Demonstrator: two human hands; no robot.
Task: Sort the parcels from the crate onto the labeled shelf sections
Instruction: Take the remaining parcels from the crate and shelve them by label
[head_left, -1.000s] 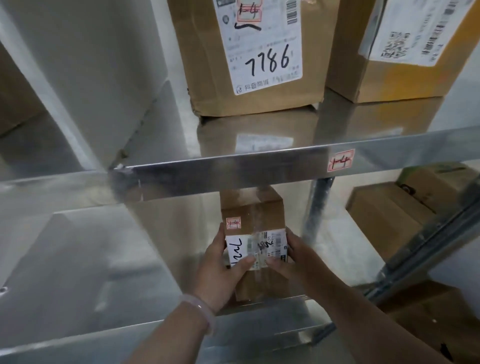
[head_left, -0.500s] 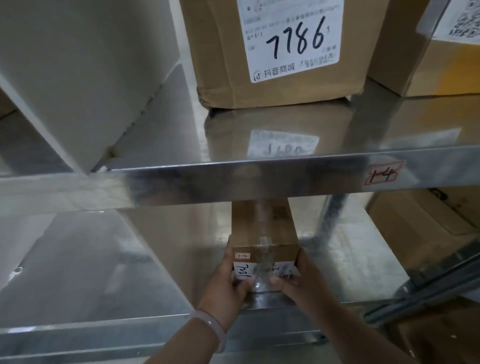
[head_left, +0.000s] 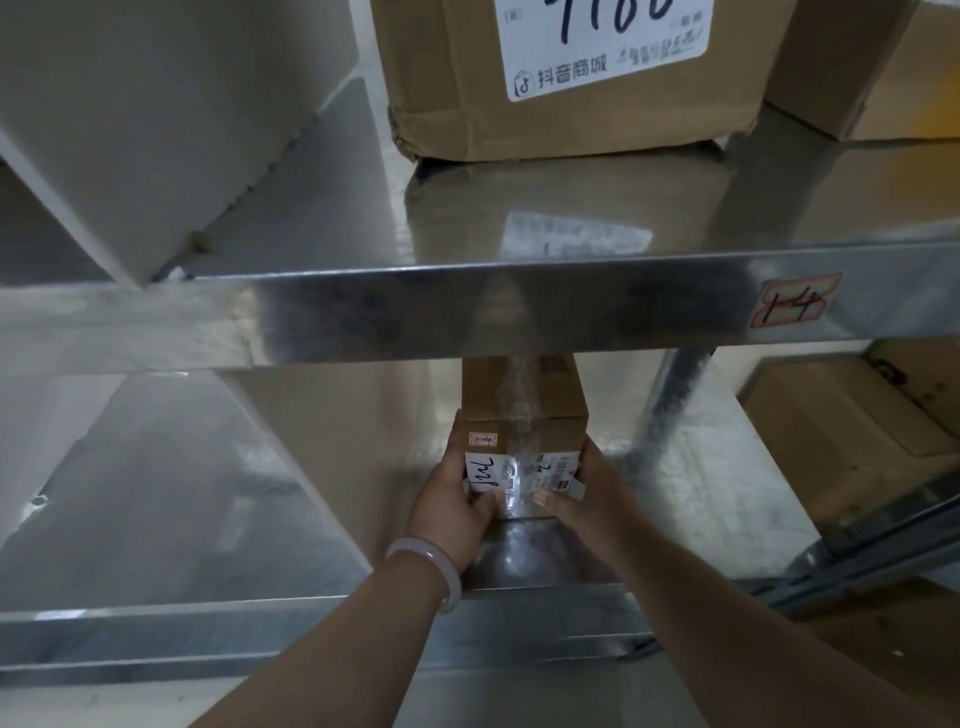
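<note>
Both hands grip a small taped cardboard parcel (head_left: 524, 410) on the lower metal shelf (head_left: 218, 499), the left hand (head_left: 453, 506) on its left side and the right hand (head_left: 589, 491) on its right. On the upper shelf (head_left: 467, 306), whose front edge carries a red handwritten tag (head_left: 794, 307), stands a large labelled carton (head_left: 566, 78).

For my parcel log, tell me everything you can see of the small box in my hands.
The small box is brown cardboard, longer than wide, end face toward the camera, its far end hidden behind the upper shelf edge. Clear tape runs along the top and down the front. The front carries a red-bordered sticker above a white label with black handwriting and a barcode. The left hand and right hand grip its sides, thumbs on its front. Whether it rests on the lower shelf is unclear.
</note>
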